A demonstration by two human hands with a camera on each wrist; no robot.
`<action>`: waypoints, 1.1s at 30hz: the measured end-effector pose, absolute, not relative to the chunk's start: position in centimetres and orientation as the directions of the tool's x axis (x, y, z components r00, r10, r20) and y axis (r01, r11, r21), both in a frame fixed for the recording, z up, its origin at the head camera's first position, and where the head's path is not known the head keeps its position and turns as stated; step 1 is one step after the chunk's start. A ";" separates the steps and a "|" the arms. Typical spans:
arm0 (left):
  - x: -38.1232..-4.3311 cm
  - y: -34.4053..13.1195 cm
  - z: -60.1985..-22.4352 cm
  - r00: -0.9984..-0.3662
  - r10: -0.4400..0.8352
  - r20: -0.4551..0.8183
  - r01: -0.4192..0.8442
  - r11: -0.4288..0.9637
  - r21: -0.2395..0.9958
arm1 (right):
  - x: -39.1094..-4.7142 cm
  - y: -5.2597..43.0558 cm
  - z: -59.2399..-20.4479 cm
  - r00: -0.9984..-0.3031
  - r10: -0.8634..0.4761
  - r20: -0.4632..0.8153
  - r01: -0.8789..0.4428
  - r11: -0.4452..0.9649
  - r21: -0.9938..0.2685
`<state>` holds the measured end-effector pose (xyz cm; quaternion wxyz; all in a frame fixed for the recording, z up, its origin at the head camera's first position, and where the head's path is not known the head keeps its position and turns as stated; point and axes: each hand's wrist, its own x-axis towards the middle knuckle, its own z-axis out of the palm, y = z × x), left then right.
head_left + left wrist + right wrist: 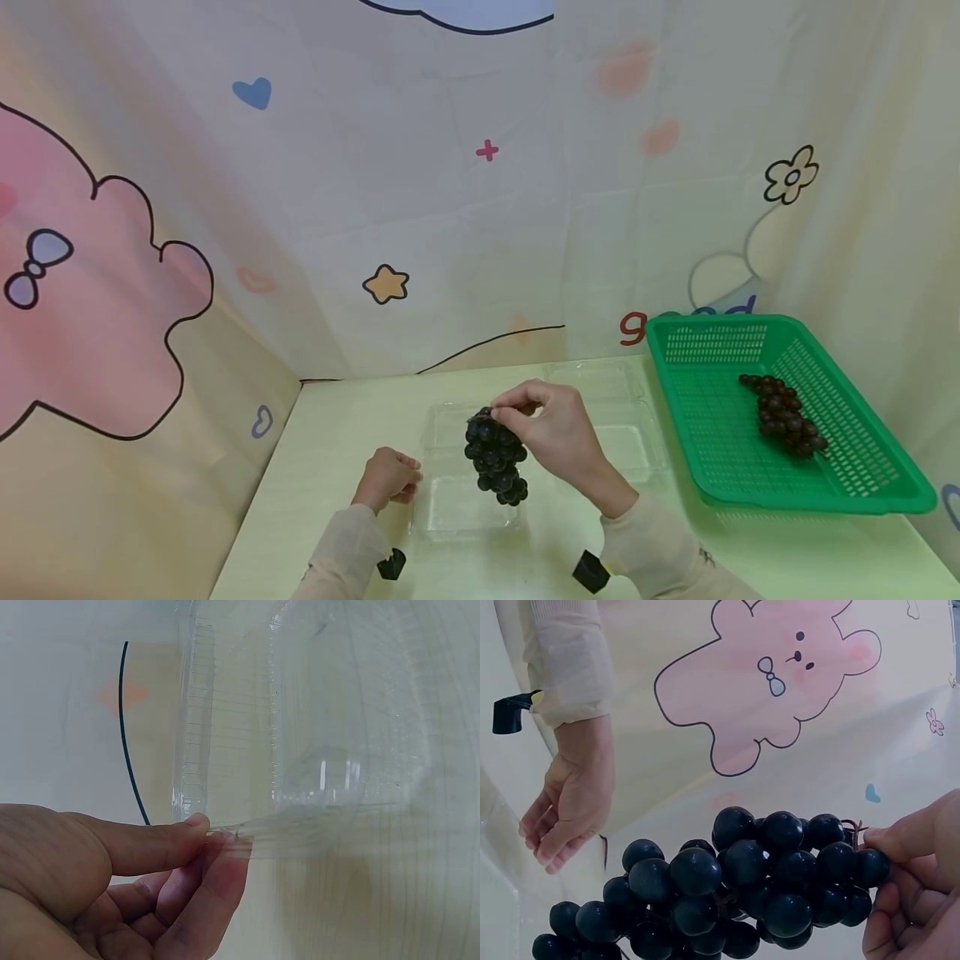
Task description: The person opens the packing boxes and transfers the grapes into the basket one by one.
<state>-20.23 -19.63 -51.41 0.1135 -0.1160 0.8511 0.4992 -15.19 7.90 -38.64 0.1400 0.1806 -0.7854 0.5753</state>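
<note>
My right hand [555, 429] pinches a bunch of black grapes [497, 460] by its stem end, and the bunch hangs above a clear plastic container [457, 527]. In the right wrist view, the thumb and fingers grip the end of the bunch [746, 862] beside a thin reddish stem. My left hand [387, 477] is at the container's left side. The left wrist view shows its thumb and fingertips pinching the edge of the clear container [199, 735]. The container lies opened out on the table, and its inside looks bare of fruit.
A green plastic basket [678, 433] stands at the right, holding a bunch of dark red grapes [787, 417]. Another clear plastic container [637, 454] lies between it and the right hand. Behind the pale table [330, 417] hangs a printed curtain [465, 208].
</note>
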 end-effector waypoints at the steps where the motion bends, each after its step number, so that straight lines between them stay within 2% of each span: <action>1: -20.2 -19.6 -51.5 -0.949 -0.090 -0.303 -0.307 0.479 0.822 | -15.2 8.0 -38.5 -0.896 -0.122 0.427 -0.444 0.270 -0.854; 24: -20.3 -19.7 -51.8 -0.951 -0.090 -0.297 -0.302 0.488 0.819 | -14.9 10.6 -35.7 -0.935 -0.105 0.338 -0.354 0.309 -0.883; 33: -20.3 -19.6 -51.6 -0.951 -0.092 -0.294 -0.300 0.493 0.817 | -15.3 11.9 -35.4 -0.934 -0.078 0.348 -0.354 0.305 -0.884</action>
